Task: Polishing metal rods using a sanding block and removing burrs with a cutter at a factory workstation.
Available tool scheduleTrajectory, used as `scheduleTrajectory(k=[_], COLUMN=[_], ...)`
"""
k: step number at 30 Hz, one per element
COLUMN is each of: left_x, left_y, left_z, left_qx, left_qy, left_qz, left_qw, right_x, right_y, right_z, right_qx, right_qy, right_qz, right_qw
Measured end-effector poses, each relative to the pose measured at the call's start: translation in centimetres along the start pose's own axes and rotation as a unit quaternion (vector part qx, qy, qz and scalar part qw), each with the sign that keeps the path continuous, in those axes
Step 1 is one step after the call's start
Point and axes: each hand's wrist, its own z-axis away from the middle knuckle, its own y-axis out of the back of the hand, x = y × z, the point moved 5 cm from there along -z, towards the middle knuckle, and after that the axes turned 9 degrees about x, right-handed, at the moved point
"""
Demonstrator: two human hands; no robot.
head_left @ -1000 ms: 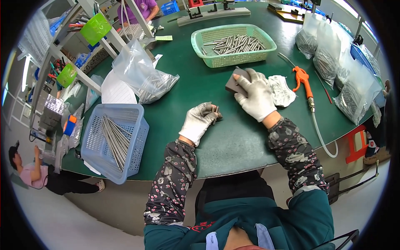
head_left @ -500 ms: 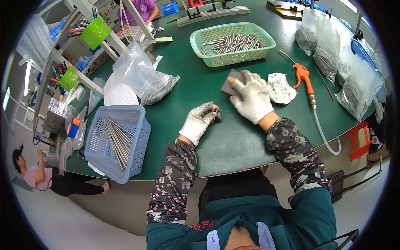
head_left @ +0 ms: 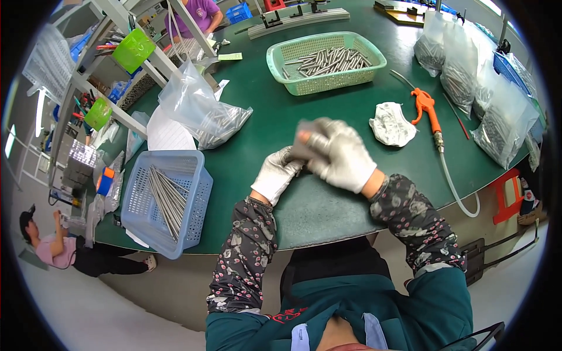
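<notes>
Wearing white work gloves, the two hands meet over the near middle of the green table (head_left: 263, 123). The right hand (head_left: 339, 155) is closed around a small grey piece (head_left: 305, 143), which looks like a pad or cloth, but it is blurred and I cannot tell exactly what it is. The left hand (head_left: 278, 174) is curled just below and left of it, its fingertips touching the same grey piece; whether it really grasps something I cannot tell.

At the left near edge of the table stands a blue plastic basket (head_left: 134, 202) with a bundle of long metal rods (head_left: 165, 199) lying in it. Beyond it, a clear plastic bag (head_left: 202, 114) with more metal parts lies on a white sheet of paper (head_left: 164, 131). At the far middle there is a green plastic basket (head_left: 326, 61) holding short metal rods (head_left: 333, 58). To the right of the hands a crumpled white cloth (head_left: 391, 124) lies on the table, and just beside it an orange air blow gun (head_left: 426, 108) with its pale hose (head_left: 453, 187) hanging over the near right edge. More clear bags of metal parts (head_left: 497, 117) stand at the right side. On the floor at the far left a person in a pink shirt (head_left: 50, 245) is seen
</notes>
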Motion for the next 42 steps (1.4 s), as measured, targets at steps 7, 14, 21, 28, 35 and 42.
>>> scheduleTrajectory(k=[7,14,21,28,35,42], left_x=[-0.1,-0.1,0.5,0.3,2.1,1.5], left_y=[0.1,-0.1,-0.3,-0.7,-1.5,-1.6], left_z=[-0.2,0.1,0.2,-0.1,1.0,0.7], left_qx=[-0.018,-0.014,0.019,-0.016,0.08,0.121], left_qy=[0.003,0.024,-0.06,-0.068,-0.274,-0.272], left_qz=[0.021,0.096,0.059,0.012,-0.163,-0.201], left_qw=[1.0,0.995,0.996,0.997,0.944,0.933], right_x=[-0.8,2.7,0.2,0.2,0.9,2.1], right_y=[-0.3,0.6,-0.9,-1.1,-1.2,-1.4], right_z=[0.0,0.1,-0.3,0.0,0.3,0.5], right_qx=[-0.021,0.05,-0.058,-0.013,0.038,0.02], right_qy=[0.057,0.001,0.011,0.014,-0.08,-0.183], right_qz=[-0.013,0.174,-0.044,-0.152,-0.116,-0.183], right_qw=[0.998,0.983,0.997,0.988,0.989,0.966])
